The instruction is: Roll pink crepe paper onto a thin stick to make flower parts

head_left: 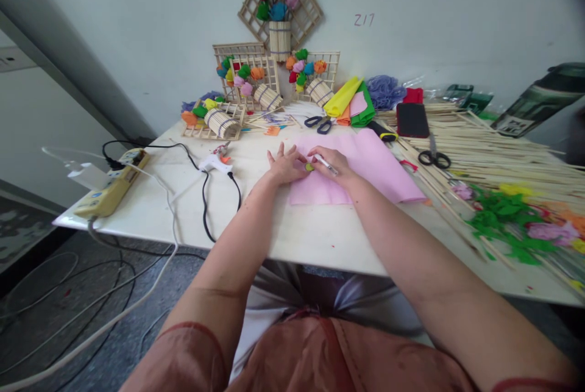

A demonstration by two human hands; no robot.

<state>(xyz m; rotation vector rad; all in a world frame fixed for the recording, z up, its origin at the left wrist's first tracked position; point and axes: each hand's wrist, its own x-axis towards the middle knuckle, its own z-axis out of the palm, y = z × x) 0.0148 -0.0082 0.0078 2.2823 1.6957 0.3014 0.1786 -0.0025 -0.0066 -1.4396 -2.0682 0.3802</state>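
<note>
Hands meet on our pink felt sheet (365, 166): left hand (286, 166) lies flat, right hand (331, 163) grips a slim white pen (326, 164).

Can't really make out the little yellow-green bit (309, 167) pinched between my left hand (286, 166) and right hand (329, 165), it's just too small. The left palm hides the near-left edge of the pink felt sheet (365, 175). On the far right, the dark green box (539, 99) is smeared and cut off by the edge, and the sticks (493, 148) run out of view too. My elbows drop off the bottom.
</note>
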